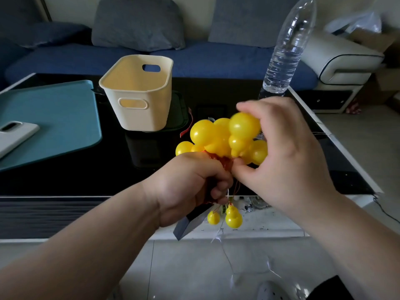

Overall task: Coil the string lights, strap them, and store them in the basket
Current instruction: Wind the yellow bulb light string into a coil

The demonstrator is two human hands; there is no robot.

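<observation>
The string lights (218, 137) are a bunch of yellow gourd-shaped bulbs on thin copper wire, held above the table's front edge. My left hand (190, 187) grips the gathered wire below the bulbs, together with a dark flat box (188, 224) that sticks out beneath the fist. Two small gourds (232, 216) dangle under it. My right hand (287, 154) pinches one blurred gourd at the top right of the bunch. The cream basket (138, 83) stands empty on the table behind, to the left. No strap is visible.
A clear plastic bottle (285, 50) stands at the back right of the black glass table (65, 169). A teal mat (54, 120) with a grey phone (15, 135) lies at the left. A blue sofa (216, 59) is behind.
</observation>
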